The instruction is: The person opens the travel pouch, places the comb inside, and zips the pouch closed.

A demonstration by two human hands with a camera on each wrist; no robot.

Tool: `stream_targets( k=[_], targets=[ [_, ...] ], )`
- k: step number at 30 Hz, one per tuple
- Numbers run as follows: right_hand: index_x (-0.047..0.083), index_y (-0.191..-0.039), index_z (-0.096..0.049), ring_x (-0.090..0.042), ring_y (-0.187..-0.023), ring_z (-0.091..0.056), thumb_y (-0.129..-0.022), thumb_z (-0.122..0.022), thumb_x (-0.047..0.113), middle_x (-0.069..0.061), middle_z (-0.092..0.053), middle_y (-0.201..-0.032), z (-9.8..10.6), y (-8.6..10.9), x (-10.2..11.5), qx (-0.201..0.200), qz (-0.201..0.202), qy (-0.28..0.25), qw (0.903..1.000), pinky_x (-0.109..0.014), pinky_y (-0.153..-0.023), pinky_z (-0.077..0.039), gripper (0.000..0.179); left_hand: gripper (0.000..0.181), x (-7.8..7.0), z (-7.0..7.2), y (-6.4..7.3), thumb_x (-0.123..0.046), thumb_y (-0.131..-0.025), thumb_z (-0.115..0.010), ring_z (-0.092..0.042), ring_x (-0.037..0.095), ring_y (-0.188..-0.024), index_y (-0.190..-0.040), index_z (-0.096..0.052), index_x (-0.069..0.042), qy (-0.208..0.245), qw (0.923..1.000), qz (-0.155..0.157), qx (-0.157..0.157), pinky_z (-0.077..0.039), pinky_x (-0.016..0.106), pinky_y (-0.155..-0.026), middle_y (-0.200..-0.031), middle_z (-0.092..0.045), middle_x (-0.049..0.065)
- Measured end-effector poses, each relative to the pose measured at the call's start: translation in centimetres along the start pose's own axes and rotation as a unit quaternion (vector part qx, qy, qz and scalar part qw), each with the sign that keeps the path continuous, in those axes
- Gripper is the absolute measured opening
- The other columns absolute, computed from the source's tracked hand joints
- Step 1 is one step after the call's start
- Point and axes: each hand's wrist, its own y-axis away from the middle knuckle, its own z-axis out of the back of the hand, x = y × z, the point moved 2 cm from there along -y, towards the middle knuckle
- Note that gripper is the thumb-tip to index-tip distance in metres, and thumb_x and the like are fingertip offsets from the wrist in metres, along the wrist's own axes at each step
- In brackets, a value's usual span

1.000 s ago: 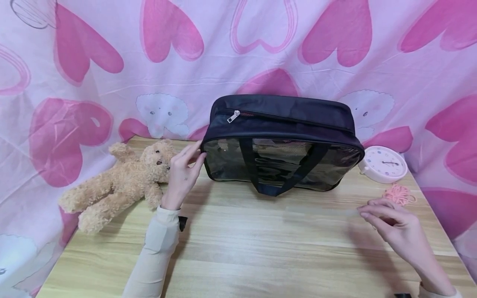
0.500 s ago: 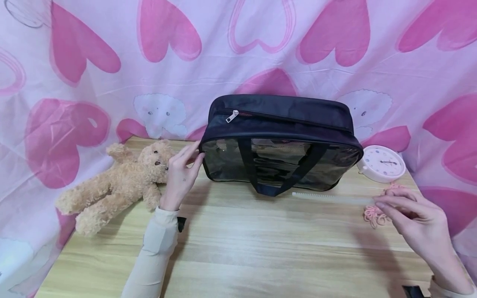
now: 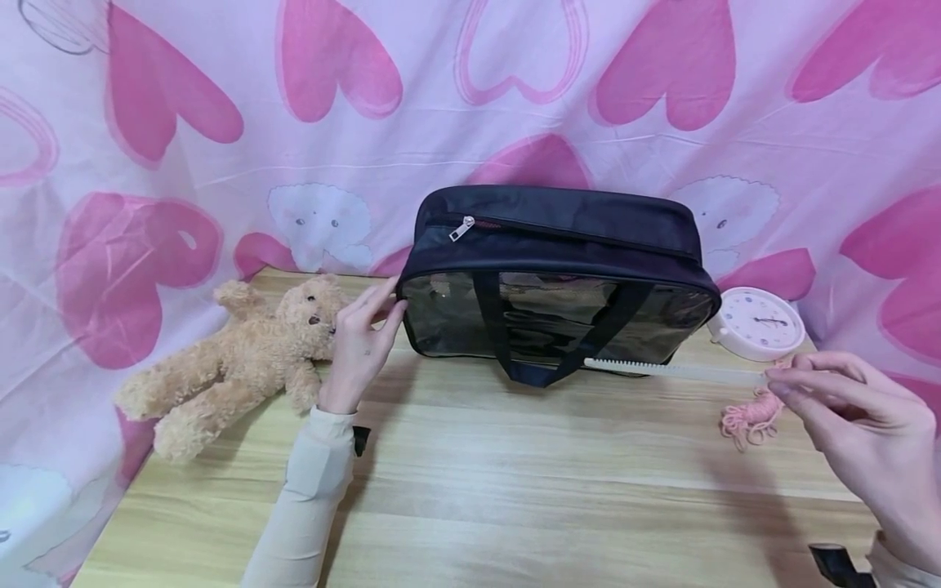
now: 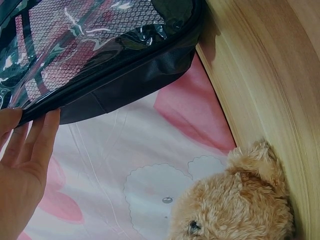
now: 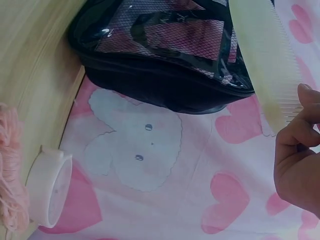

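The near part of the tabletop [image 3: 515, 498] offers wide room in its middle. By its right edge, the right hand [image 3: 867, 425] pinches one end of the comb [image 3: 676, 371], whose long axis points leftward before the bag [image 3: 562, 263]. Farther, the left hand [image 3: 360, 347] pinches the left border of this bag, which stands lengthwise near the far edge.
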Motion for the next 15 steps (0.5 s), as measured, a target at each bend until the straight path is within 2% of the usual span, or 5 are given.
stream_targets(
  k=[3,8,10,13,15],
  targets=[
    [-0.023,-0.079,-0.064,-0.009,-0.076,-0.057,-0.077,-0.071,-0.013,-0.015,-0.065,-0.090,-0.1,-0.4,0.3,-0.001,0.000,-0.006,1.0000,-0.005,-0.051,-0.042,0.013,0.035,0.0,0.0,-0.1,0.005,-0.086,-0.066,-0.067,0.022,-0.076,-0.120,-0.065,0.000,-0.004,1.0000,-0.001,0.003,-0.059,0.034,-0.073,-0.097,-0.068,0.012],
    [-0.026,-0.081,-0.062,-0.006,-0.058,-0.048,-0.077,-0.070,-0.015,-0.013,-0.063,-0.089,-0.2,-1.5,0.9,-0.011,-0.004,-0.088,0.9960,-0.010,-0.035,-0.026,0.014,0.034,-0.1,0.0,-0.2,0.005,-0.086,-0.065,-0.067,0.022,-0.077,-0.120,-0.064,0.001,-0.004,0.9999,-0.007,0.006,-0.059,0.033,-0.073,-0.096,-0.068,0.013],
    [-0.026,-0.081,-0.061,-0.005,-0.052,-0.044,-0.077,-0.069,-0.015,-0.012,-0.061,-0.089,0.2,-1.9,1.0,-0.023,-0.012,-0.091,0.9955,-0.012,-0.032,-0.021,0.014,0.034,-0.1,0.0,-0.2,0.005,-0.086,-0.065,-0.067,0.023,-0.077,-0.120,-0.064,0.001,-0.004,0.9999,-0.008,0.007,-0.059,0.034,-0.073,-0.095,-0.068,0.013],
    [-0.022,-0.084,-0.064,-0.003,-0.058,-0.045,-0.080,-0.068,-0.012,-0.005,-0.060,-0.090,1.0,-2.4,1.0,-0.040,-0.022,0.001,0.9990,-0.009,-0.036,-0.026,0.012,0.034,-0.2,0.1,-0.1,0.005,-0.086,-0.066,-0.067,0.023,-0.076,-0.120,-0.064,0.001,-0.007,0.9999,-0.005,0.006,-0.059,0.037,-0.072,-0.096,-0.068,0.013],
    [-0.018,-0.088,-0.067,0.000,-0.057,-0.044,-0.084,-0.066,-0.009,0.000,-0.057,-0.092,1.6,-2.7,1.1,-0.036,-0.041,0.068,0.9962,-0.010,-0.035,-0.026,0.010,0.034,-0.1,0.1,-0.1,0.006,-0.085,-0.066,-0.066,0.022,-0.076,-0.119,-0.064,0.001,-0.008,1.0000,-0.002,0.003,-0.059,0.039,-0.071,-0.096,-0.068,0.013]
  ],
)
